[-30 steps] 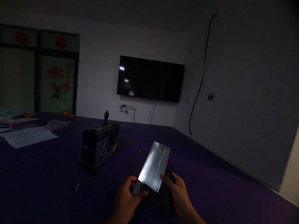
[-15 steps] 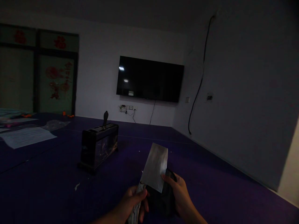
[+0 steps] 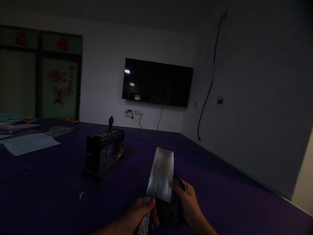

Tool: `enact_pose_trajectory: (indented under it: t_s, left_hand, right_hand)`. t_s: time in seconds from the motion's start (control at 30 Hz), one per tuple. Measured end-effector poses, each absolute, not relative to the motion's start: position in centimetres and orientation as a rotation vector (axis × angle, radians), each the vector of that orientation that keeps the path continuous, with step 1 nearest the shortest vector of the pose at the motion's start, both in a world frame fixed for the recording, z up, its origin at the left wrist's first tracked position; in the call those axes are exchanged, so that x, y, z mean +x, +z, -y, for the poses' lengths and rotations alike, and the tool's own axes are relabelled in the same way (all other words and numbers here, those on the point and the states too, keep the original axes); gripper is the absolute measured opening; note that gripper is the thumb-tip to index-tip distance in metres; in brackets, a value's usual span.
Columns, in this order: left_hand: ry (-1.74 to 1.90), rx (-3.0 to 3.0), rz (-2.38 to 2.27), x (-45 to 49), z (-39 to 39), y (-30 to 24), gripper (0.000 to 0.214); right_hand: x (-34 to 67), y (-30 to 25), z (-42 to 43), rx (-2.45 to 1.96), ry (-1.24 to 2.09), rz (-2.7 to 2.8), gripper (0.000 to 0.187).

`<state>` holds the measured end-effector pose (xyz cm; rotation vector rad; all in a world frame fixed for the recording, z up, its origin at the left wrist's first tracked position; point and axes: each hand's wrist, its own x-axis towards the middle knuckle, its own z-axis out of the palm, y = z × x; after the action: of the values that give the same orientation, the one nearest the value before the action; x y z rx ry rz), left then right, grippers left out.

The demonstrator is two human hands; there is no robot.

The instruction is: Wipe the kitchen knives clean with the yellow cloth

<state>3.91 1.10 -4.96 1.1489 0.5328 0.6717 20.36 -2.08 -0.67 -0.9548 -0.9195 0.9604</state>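
1. The left hand [image 3: 139, 209] is closed round the handle of the cleaver [image 3: 161, 173], thumb laid along it.
2. From that grip the blade slants up and away, its broad face turned towards the person.
3. The right hand [image 3: 188, 200], just right of the blade, grasps a black thing [image 3: 171, 212]; its thumb overlaps the blade's edge, though I can't tell how firmly it presses.
4. The black thing sits right of the left-hand grip, partly behind the blade, its details lost in the gloom.
5. Ahead and left of the grip, well apart, a block [image 3: 105, 153] stands on the purple table [image 3: 220, 192], a dark handle [image 3: 111, 124] rising from its top.
6. Farther left lies a paper [image 3: 29, 143].
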Motion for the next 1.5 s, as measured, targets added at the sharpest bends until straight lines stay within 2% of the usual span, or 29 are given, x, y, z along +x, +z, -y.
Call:
enact_pose_trajectory:
  t_s: [0.23,0.6,0.77,1.0,1.23,1.37,1.5]
  left_hand:
    - [0.614,1.077,-0.535,3.6,-1.2,-5.0,0.054]
    - [0.758,1.132,-0.699,4.2,-2.1,-6.4,0.06]
    - [0.794,1.1,-0.742,4.0,-2.1,-6.0,0.062]
    - [0.771,1.15,-0.719,4.1,-1.5,-5.5,0.061]
    - [0.805,1.197,-0.696,4.1,-1.1,-5.5,0.061]
    - [0.743,1.212,-0.72,4.1,-1.4,-5.5,0.063]
    - [0.709,1.206,-0.71,4.1,-1.5,-5.4,0.062]
  right_hand:
    - [20.3,-0.8,2.0,-0.99,0.891,0.98,0.033]
    - [21.1,-1.5,1.2,-1.013,0.842,0.885,0.041]
    - [22.3,-1.3,1.2,-1.197,0.434,0.924,0.041]
    - [21.1,-1.8,1.6,-1.179,-0.166,1.343,0.024]
    - [21.2,-3.0,1.1,-1.115,-0.549,1.906,0.057]
    - [21.7,-2.9,0.8,-1.118,-0.733,1.969,0.058]
    - [22.0,-2.8,0.5,-1.107,-0.781,1.97,0.059]
